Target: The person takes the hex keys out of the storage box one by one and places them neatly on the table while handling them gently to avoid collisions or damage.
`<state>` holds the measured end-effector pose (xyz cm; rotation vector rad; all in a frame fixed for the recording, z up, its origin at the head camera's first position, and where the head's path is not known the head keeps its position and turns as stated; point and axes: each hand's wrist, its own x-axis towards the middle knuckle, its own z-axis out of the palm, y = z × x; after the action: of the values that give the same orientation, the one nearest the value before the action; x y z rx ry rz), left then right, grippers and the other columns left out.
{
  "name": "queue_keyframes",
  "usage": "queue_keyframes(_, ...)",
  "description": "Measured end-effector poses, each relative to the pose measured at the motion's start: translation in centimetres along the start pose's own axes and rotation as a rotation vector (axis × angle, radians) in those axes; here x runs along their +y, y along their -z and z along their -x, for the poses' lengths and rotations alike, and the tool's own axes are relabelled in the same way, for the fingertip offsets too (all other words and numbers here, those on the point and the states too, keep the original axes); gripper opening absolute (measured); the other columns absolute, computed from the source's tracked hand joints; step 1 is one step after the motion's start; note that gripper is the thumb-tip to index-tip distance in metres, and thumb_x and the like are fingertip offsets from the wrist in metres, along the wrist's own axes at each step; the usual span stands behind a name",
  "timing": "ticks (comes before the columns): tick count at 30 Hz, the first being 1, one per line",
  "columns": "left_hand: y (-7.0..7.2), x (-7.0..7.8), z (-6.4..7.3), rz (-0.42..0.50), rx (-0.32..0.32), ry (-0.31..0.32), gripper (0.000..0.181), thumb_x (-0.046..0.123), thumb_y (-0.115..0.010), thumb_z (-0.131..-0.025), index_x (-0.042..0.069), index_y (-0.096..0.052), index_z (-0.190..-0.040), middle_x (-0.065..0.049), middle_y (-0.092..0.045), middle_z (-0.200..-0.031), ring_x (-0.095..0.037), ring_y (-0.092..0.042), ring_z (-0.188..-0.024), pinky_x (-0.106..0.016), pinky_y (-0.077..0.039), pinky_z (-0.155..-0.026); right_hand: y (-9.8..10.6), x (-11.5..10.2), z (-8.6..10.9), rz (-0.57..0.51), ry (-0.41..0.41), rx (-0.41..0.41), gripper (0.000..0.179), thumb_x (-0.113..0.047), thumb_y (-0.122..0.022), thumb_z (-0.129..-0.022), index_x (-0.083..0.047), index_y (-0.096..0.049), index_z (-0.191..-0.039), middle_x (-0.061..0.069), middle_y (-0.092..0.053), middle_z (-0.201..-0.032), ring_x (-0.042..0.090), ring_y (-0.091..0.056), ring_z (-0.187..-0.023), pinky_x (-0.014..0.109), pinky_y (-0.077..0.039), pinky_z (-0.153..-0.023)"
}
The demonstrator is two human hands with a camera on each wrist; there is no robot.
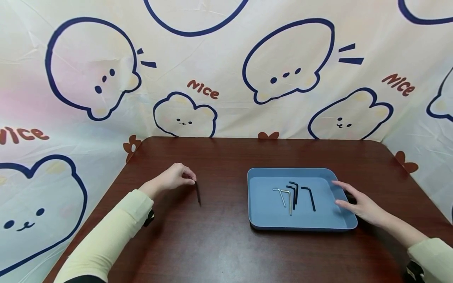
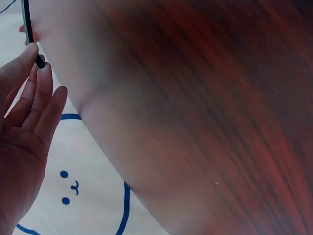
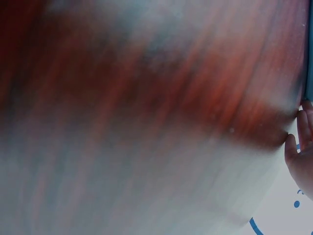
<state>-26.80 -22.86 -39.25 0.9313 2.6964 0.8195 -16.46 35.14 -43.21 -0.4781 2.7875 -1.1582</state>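
Note:
My left hand (image 1: 178, 175) is over the left part of the table, pinching a black hex key (image 1: 198, 193) between thumb and fingertips, its long arm pointing down. In the left wrist view the bent end of this hex key (image 2: 29, 29) shows at the fingertips. On the right, my right hand (image 1: 361, 202) rests on the right rim of a blue tray (image 1: 262, 216), thumb and forefinger spread apart. Inside the tray lie several L-shaped hex keys: silver ones (image 1: 291, 204) left of centre, and black ones beside them, with one black hex key (image 1: 309, 197) a little apart to the right.
The dark brown wooden table (image 1: 212, 243) has rounded far corners. Behind it and along both sides hangs a pale cloth (image 1: 230, 59) printed with blue-outlined cartoon bears. Bare tabletop separates the left hand from the tray.

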Motion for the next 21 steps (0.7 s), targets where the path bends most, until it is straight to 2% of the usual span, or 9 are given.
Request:
queue_keyframes(4,-0.1,-0.3,0.1,0.006,-0.019,0.028,0.008,0.008,-0.074,-0.086,0.001,-0.073,-0.084,0.003,-0.068,-0.080,-0.013,-0.055,-0.074,-0.028,-0.047,-0.067,0.0,0.0,0.0,-0.004,-0.008,-0.004,0.063,-0.016,-0.063,-0.095,0.000,-0.030,-0.146,0.036,-0.027,-0.144,0.056,-0.031,-0.123,0.077,-0.027,-0.088)
queue_keyframes(8,-0.3,-0.7,-0.1,0.001,-0.036,0.044,0.006,0.008,-0.074,-0.086,0.004,-0.073,-0.081,0.003,-0.067,-0.079,-0.012,-0.054,-0.073,-0.027,-0.046,-0.066,0.0,0.0,0.1,-0.013,-0.018,-0.005,0.064,-0.017,-0.063,-0.095,0.000,-0.030,-0.146,0.036,-0.026,-0.145,0.057,-0.029,-0.124,0.077,-0.026,-0.089)
queue_keyframes(13,-0.6,-1.1,-0.2,-0.006,-0.047,0.051,0.006,0.004,-0.074,-0.084,0.009,-0.074,-0.080,0.004,-0.067,-0.078,-0.012,-0.054,-0.073,-0.027,-0.046,-0.068,0.1,0.0,0.1,-0.019,-0.013,-0.005,0.064,-0.018,-0.063,-0.095,0.001,-0.030,-0.146,0.036,-0.026,-0.145,0.057,-0.029,-0.124,0.078,-0.025,-0.088)
queue_keyframes(21,-0.9,-1.9,-0.4,0.007,-0.047,0.044,0.006,0.005,-0.075,-0.084,0.009,-0.074,-0.079,0.005,-0.067,-0.077,-0.011,-0.054,-0.073,-0.027,-0.046,-0.070,0.1,0.1,0.0,-0.017,-0.001,-0.002,0.064,-0.017,-0.064,-0.094,0.001,-0.031,-0.146,0.036,-0.026,-0.145,0.056,-0.029,-0.124,0.078,-0.025,-0.088)
